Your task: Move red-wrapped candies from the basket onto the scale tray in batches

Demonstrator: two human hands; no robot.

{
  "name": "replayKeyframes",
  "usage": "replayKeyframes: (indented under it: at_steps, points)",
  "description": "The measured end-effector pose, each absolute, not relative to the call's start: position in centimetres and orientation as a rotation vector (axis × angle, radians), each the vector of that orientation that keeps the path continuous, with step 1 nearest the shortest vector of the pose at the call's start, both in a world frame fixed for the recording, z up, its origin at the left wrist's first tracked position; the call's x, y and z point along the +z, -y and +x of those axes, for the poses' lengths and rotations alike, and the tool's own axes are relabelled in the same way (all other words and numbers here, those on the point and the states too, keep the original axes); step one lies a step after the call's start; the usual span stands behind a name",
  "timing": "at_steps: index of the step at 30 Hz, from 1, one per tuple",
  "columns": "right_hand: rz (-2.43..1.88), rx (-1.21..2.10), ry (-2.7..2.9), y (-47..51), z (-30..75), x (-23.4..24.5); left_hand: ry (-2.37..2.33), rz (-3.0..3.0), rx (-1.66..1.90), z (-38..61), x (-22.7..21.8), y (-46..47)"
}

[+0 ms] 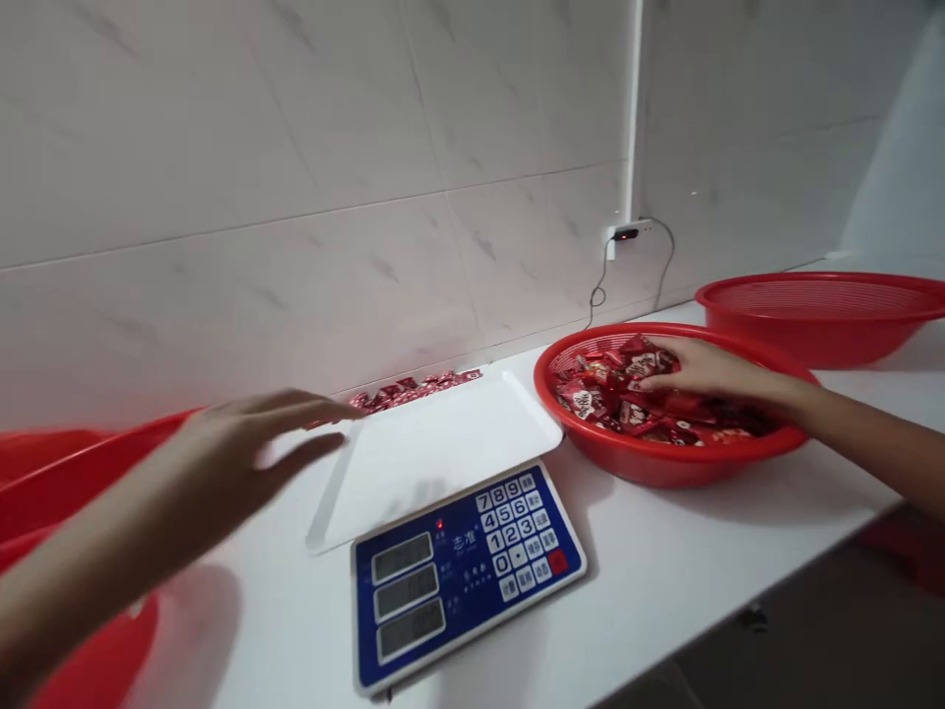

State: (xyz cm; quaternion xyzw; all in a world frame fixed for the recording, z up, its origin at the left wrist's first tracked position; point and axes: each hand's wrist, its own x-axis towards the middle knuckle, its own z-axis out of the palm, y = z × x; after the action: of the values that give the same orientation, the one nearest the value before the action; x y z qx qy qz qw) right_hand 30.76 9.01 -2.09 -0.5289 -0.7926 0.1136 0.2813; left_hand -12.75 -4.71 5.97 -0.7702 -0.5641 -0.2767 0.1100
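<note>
Nearest the camera, the left forearm runs in from the picture's edge, blurred, to a left hand (281, 428) spread loosely open; nothing shows in it, though its palm is turned from view. It overlaps the left side of a white tray, contact unclear. White table (635, 551) spans the scene, its near corner cut off. Red tubs (110, 650) at left are cropped and partly covered by the arm. On the right, a red basket (627, 463) holds red packets (591, 399), partly hiding another basket (804, 340). Blue-panelled scale (465, 591) carries the tray (443, 443); its displays are unreadable. Right hand (694, 366) curls among the basket's packets, fingertips hidden, so whether it grips one I cannot tell. Small wrappers (413, 391) lie behind the tray, partly concealed.
</note>
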Motion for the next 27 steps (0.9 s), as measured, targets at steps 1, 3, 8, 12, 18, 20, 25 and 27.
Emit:
replayKeyframes:
  at_steps: [1,3,8,12,18,20,25,27]
  points:
    - [-1.413,0.328,2.090,-9.4,31.0,-1.8,1.508,-2.333,-0.729,-10.5,5.8,3.3]
    - [-1.408,0.377,1.981,-9.4,30.7,-0.4,1.328,-2.443,-0.702,-6.3,5.4,1.1]
    - [-0.992,0.631,1.889,-6.1,23.3,3.4,1.410,-2.527,-1.164,-1.3,4.9,-0.7]
    - [-0.662,1.108,1.984,-4.4,15.0,3.2,1.580,-2.622,-1.442,-3.2,4.1,-0.4]
    - [-0.514,1.167,2.151,-6.1,9.3,2.0,1.754,-2.360,-1.517,-7.3,3.2,-0.6]
    - [-0.529,1.156,2.169,-6.5,8.7,1.6,1.801,-2.312,-1.506,-7.7,3.0,-0.8]
    - [-0.700,1.051,2.220,-6.5,8.9,0.5,1.831,-2.362,-1.375,-8.4,2.4,-1.2]
    - [-0.767,0.890,2.258,-6.5,9.4,0.4,1.886,-2.347,-1.274,-8.8,2.2,-1.4]
